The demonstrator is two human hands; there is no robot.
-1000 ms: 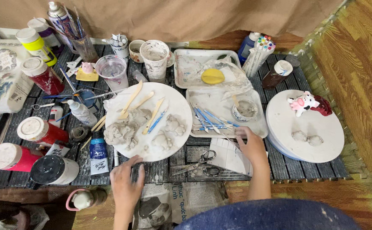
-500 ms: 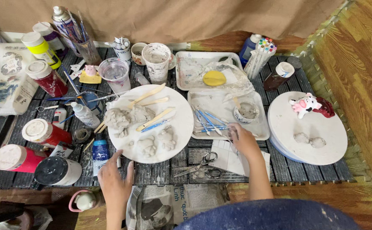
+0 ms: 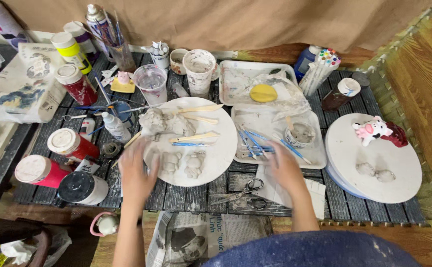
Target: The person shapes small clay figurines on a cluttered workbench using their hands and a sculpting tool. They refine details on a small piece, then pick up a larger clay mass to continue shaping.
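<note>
Round white board [image 3: 221, 163], centre of the slatted table [image 3: 196, 190], is serving as landmark. Left hand [image 3: 136, 170] is resting at the board's near-left rim, fingers spread and fairly flat, touching the edge; whether they are gripping it cannot be told. Right hand [image 3: 284, 168] is hovering just right of the board, over the near edge of a white tray [image 3: 319, 158] of blue-handled tools [image 3: 255, 143], fingers loosely extended and blurred, holding nothing that shows. On the board are lying a large grey clay lump [image 3: 164, 123] at the far-left part, small clay pieces [image 3: 184, 163] toward the near side, and wooden modelling sticks [image 3: 196, 137] across the middle. Scissors [image 3: 243, 194] are lying just near-right of the board. Red paint jars [image 3: 55, 158] are standing to the board's left. A second round board [image 3: 374, 160], well to the right, is carrying a small pink-and-white figurine [image 3: 371, 131].
</note>
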